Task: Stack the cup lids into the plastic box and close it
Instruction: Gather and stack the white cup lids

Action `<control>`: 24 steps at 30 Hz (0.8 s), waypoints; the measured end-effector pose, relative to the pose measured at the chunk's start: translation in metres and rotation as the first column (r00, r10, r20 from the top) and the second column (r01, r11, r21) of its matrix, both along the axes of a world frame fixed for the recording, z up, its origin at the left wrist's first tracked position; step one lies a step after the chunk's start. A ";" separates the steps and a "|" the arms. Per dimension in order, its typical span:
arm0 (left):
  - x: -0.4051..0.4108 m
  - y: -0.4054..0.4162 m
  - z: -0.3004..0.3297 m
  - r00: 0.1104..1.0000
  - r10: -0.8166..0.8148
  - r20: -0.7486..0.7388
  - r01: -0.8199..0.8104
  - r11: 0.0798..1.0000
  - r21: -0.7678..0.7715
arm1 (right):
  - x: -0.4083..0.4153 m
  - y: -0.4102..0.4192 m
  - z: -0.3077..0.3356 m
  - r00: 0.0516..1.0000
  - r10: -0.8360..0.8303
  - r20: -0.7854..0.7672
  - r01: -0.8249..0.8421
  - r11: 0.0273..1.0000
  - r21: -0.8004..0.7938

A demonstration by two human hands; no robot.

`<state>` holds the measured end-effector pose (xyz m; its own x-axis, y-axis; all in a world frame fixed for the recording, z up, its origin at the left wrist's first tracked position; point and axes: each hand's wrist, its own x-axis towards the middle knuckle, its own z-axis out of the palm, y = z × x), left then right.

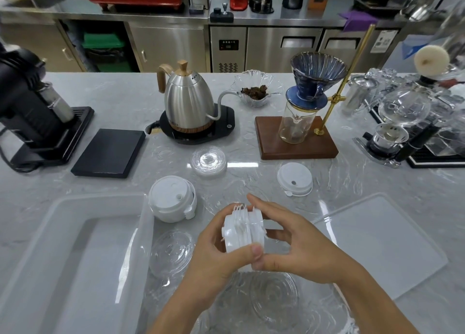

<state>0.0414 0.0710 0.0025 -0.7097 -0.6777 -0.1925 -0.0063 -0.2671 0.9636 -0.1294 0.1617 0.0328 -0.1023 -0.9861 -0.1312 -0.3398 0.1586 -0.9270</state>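
Observation:
Both hands grip one stack of white cup lids (243, 229) turned on its side above the counter: my left hand (218, 248) holds its left end, my right hand (289, 243) presses on its right end. A second white lid stack (172, 199) stands on the counter beside the open translucent plastic box (75, 263) at the left. A single white lid (295, 179) lies farther right. Clear lids rest at the middle back (208, 161), near the box (172, 254) and under my wrists (273, 298). The box's flat lid (382, 243) lies at the right.
Along the back of the marble counter stand a black grinder (32, 107), a black scale (109, 152), a steel gooseneck kettle (188, 104), a glass dish (255, 89), a pour-over stand on a wooden base (297, 139) and siphon glassware (402, 122).

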 end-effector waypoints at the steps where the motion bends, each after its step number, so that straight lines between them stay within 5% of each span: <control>1: 0.000 0.000 0.000 1.000 -0.009 0.007 0.009 1.000 -0.006 | -0.001 0.000 0.000 1.000 0.012 -0.001 -0.012 1.000 0.007; 24: 0.004 -0.006 0.008 0.992 -0.119 0.033 0.120 0.993 -0.023 | 0.011 0.002 -0.009 0.994 -0.014 0.113 0.010 0.999 0.036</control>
<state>0.0458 0.0647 0.0108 -0.7797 -0.5933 -0.2002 -0.0671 -0.2387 0.9688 -0.1180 0.1633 0.0237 -0.0967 -0.9794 -0.1774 -0.2312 0.1954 -0.9531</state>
